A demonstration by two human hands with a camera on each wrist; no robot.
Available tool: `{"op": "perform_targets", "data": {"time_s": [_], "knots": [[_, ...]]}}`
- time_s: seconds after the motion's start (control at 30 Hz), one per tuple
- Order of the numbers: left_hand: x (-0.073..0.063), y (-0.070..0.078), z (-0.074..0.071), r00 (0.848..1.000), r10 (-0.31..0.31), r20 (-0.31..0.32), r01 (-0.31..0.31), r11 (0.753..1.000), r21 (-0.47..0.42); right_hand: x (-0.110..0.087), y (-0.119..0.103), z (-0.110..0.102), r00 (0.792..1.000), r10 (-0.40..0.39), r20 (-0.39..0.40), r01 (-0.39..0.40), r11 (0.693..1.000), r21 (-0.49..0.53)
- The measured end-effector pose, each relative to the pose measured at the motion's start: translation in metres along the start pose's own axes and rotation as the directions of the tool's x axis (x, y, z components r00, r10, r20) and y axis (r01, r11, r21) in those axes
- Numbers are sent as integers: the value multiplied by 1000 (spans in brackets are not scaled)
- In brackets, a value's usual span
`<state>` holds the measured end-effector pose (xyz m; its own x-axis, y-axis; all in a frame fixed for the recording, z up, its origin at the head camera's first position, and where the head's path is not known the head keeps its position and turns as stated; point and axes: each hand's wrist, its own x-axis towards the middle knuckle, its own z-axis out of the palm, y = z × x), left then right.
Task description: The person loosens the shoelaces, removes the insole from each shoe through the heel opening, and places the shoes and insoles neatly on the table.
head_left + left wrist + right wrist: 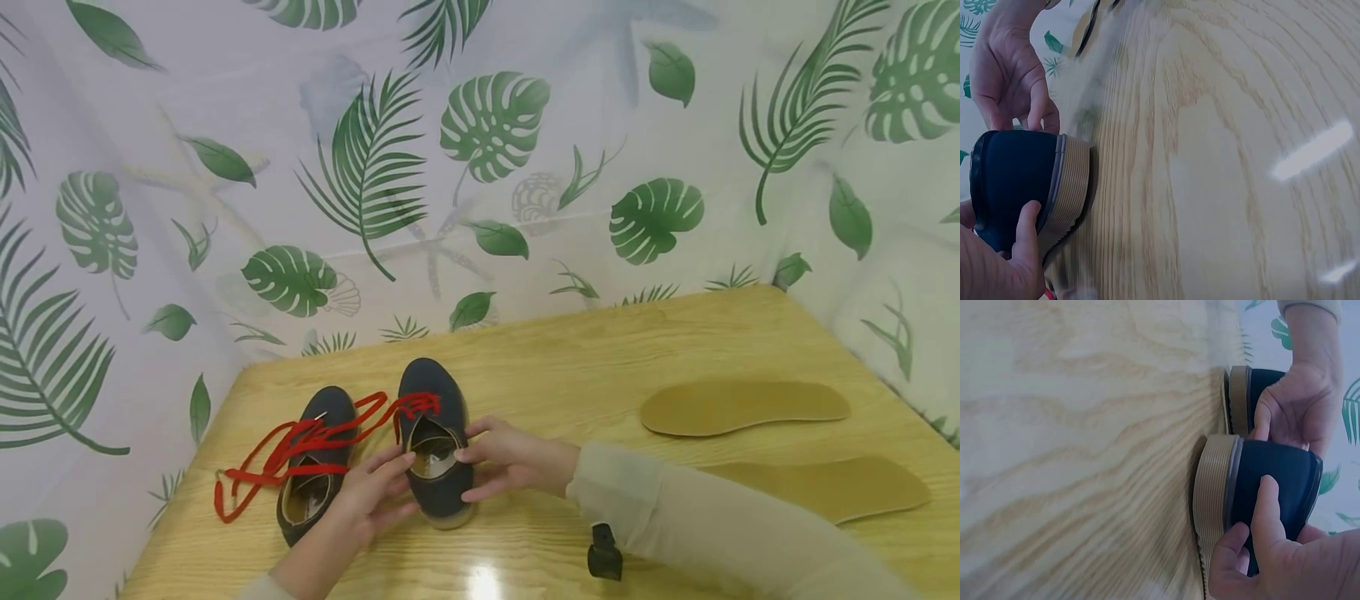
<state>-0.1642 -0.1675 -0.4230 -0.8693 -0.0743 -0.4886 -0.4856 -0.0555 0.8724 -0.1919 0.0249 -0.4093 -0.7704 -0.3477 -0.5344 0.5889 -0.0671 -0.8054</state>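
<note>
A dark navy shoe (444,495) with red laces stands on the table, toe pointing away from me. My left hand (369,497) holds the left side of its opening, thumb at the rim. On the opposite side, my right hand (512,458) grips the collar, with thumb and fingers near the rim. Both wrist views show the heel (1016,178) and ribbed tan sole (1213,487) close up, fingers pressed along the sides. To the left lies the matching shoe (335,406), with long loose red laces (281,450) draped over it. The held shoe's inside is partly hidden.
Two tan insoles lie on the right of the wood-grain table (555,375), a far one (742,407) and a near one (862,487) partly behind my right sleeve. A small black object (604,554) sits below that sleeve. Leaf-printed cloth (570,275) surrounds the table's back and sides.
</note>
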Motion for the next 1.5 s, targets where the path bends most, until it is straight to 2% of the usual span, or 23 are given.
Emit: {"op": "perform_targets", "data": {"time_s": [0.27, 0.53, 0.77, 0.87, 1.03, 1.23, 1.3, 1.43, 1.5], "knots": [[-1, 1, -14, 999, -16, -40, 18, 999, 48, 5, 6, 16, 1000, -2, -3, 2, 1000, 29], [-4, 0, -24, 997, 0, -71, 6, 997, 81, 6, 12, 30, 1000, -20, -2, 20, 998, 59], [-12, 5, -29, 1000, 28, -14, -25, 986, 162, 5, 14, 40, 1000, -10, 8, 10, 998, 65], [-13, 8, -31, 1000, 14, 10, -15, 986, 165, 4, 15, 45, 1000, -18, 6, 17, 997, 77], [-15, 11, -35, 1000, -23, 1, 23, 989, 148, 3, 17, 53, 1000, -26, -9, 27, 995, 97], [-16, 12, -36, 1000, -19, -21, 21, 990, 136, 4, 17, 55, 1000, -12, -29, 16, 992, 122], [-19, 12, -35, 999, -23, -30, 26, 994, 108, 4, 17, 53, 999, -5, -31, 9, 994, 109], [-27, 8, -32, 993, -19, -114, 19, 1000, -2, 2, 12, 46, 999, 32, -44, -30, 999, 45], [-33, 6, -30, 985, -1, -173, -12, 997, -74, 1, 9, 41, 997, 53, -49, -52, 998, 25]]}}
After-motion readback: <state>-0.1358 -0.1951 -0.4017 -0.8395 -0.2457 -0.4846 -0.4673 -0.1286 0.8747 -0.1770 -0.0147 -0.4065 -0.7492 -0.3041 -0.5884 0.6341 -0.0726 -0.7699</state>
